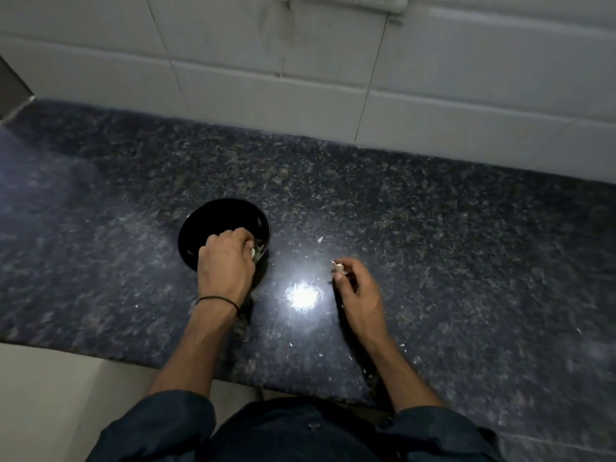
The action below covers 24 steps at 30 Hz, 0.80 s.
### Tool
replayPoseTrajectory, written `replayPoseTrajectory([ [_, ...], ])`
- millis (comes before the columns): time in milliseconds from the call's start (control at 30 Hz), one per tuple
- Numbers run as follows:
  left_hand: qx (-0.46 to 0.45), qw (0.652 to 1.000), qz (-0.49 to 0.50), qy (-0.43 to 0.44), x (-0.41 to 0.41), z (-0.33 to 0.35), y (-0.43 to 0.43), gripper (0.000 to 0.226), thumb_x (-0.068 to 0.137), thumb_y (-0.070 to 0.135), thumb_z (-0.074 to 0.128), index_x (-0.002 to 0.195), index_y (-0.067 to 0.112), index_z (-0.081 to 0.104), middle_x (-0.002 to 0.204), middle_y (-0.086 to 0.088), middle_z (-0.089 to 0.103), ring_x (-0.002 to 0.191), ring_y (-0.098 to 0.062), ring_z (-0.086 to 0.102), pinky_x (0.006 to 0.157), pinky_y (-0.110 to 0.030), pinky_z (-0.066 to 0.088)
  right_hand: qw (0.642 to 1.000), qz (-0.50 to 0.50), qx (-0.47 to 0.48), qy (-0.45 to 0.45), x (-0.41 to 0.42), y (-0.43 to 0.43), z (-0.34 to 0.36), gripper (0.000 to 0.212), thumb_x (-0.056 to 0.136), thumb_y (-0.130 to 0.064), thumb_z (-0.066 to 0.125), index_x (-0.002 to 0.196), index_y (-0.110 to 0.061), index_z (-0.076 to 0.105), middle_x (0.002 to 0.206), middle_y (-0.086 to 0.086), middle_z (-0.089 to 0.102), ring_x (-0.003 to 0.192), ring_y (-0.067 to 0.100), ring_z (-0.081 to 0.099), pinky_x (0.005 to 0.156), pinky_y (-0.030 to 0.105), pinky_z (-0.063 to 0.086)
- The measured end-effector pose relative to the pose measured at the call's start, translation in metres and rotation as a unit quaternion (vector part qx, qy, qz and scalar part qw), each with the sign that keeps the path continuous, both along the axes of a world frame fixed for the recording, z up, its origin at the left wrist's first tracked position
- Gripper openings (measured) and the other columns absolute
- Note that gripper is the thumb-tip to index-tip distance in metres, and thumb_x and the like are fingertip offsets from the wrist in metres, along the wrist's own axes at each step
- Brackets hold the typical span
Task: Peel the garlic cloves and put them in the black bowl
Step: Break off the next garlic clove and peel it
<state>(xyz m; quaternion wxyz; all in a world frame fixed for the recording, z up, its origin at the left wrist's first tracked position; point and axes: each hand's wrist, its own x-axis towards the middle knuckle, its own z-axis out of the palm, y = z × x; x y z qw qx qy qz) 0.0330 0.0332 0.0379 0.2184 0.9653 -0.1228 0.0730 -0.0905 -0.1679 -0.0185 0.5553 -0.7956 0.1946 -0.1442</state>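
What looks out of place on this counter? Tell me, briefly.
Only litter: pale skin flakes lie scattered on the dark counter, one right of the black bowl, more near the front edge. The bright patch looks like a light's reflection, not a spill. The bowl stands upright. The right hand pinches a garlic piece.

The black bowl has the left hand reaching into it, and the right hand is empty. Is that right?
No: the head view shows the right hand pinching a small pale garlic piece, not empty. The left hand does reach into the black bowl.
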Motion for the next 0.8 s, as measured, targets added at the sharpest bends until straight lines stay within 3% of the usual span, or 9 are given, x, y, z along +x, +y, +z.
replayPoseTrajectory([
  [133,-0.035,0.999,-0.027,0.006,0.006,-0.003,0.003,0.015,0.094,0.013,0.061,0.103,0.012,0.072,0.098,-0.014,0.068,0.091,-0.038,0.061,0.079,-0.047,0.049,0.998,-0.021,0.053,-0.003,0.000,0.003,0.007,0.016,0.098,-0.013,0.063,0.107,-0.025,0.068,0.096,-0.004,0.070,0.090,0.020,0.065,0.081,0.025,0.050],
  [267,-0.181,0.977,-0.087,-0.074,-0.010,0.012,-0.010,0.014,0.094,0.008,0.060,0.104,0.007,0.070,0.099,-0.011,0.064,0.091,-0.027,0.059,0.084,-0.040,0.047,0.995,-0.033,0.097,-0.011,0.001,0.007,0.016,0.011,0.095,-0.013,0.067,0.098,-0.023,0.070,0.092,-0.006,0.071,0.086,0.012,0.066,0.078,0.024,0.052],
  [367,-0.268,0.951,-0.149,0.032,-0.031,0.013,-0.035,0.010,0.096,0.015,0.065,0.104,0.012,0.071,0.096,0.000,0.064,0.087,-0.017,0.062,0.081,-0.033,0.051,0.995,-0.054,0.077,-0.025,0.001,0.011,0.025,0.013,0.091,-0.012,0.072,0.093,-0.024,0.072,0.094,-0.005,0.066,0.085,0.008,0.066,0.075,0.017,0.050],
  [433,-0.294,0.929,-0.165,0.155,-0.039,0.004,-0.048,0.017,0.095,0.027,0.067,0.109,0.018,0.070,0.095,0.008,0.065,0.084,-0.016,0.067,0.074,-0.039,0.058,0.997,-0.049,0.051,-0.025,0.001,0.011,0.028,0.010,0.089,-0.013,0.075,0.091,-0.023,0.073,0.093,-0.007,0.065,0.087,0.010,0.066,0.077,0.024,0.053],
  [500,-0.306,0.911,-0.169,0.217,-0.040,-0.004,-0.057,0.017,0.094,0.031,0.068,0.107,0.021,0.072,0.093,0.008,0.069,0.082,-0.016,0.070,0.068,-0.041,0.059,0.998,-0.033,0.042,-0.017,0.001,0.011,0.031,0.009,0.088,-0.014,0.076,0.091,-0.022,0.073,0.093,-0.007,0.066,0.086,0.014,0.066,0.080,0.032,0.055],
  [700,-0.338,0.894,-0.150,0.252,-0.040,-0.010,-0.065,0.009,0.091,0.011,0.070,0.086,0.014,0.076,0.082,0.007,0.075,0.077,-0.002,0.067,0.072,-0.014,0.049,0.998,-0.032,0.058,0.019,-0.005,0.016,0.039,0.008,0.085,-0.016,0.077,0.089,-0.023,0.075,0.086,-0.005,0.073,0.080,0.015,0.069,0.075,0.036,0.057],
  [800,-0.353,0.885,-0.124,0.278,-0.041,-0.015,-0.067,0.013,0.092,0.010,0.069,0.081,0.016,0.075,0.076,0.004,0.074,0.068,-0.005,0.066,0.067,-0.019,0.051,0.991,-0.046,0.121,0.028,-0.006,0.018,0.044,0.005,0.088,-0.014,0.074,0.087,-0.019,0.077,0.080,0.000,0.076,0.072,0.012,0.069,0.066,0.027,0.053],
])
